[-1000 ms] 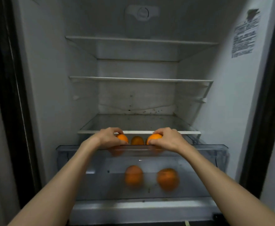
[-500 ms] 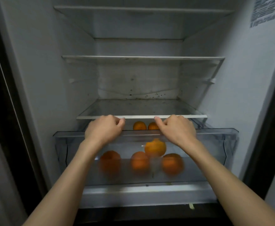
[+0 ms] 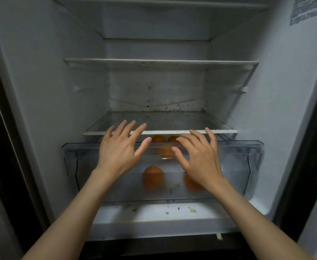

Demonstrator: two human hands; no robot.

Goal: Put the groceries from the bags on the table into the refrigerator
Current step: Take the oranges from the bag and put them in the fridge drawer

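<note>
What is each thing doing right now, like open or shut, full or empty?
Refrigerator: open.
Crisper drawer: pulled out, holds oranges.
Oranges: lying in the drawer.
Glass shelves: bare.
Left hand: open, holding nothing.
Right hand: open, holding nothing.

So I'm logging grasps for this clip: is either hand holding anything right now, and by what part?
Nothing is held. The left hand and right hand are both spread open, fingers straight, above the crisper drawer holding the oranges.

Two bare forearms, no sleeves; the left hand (image 3: 119, 152) and right hand (image 3: 199, 158) carry no rings, watches or gloves.
</note>
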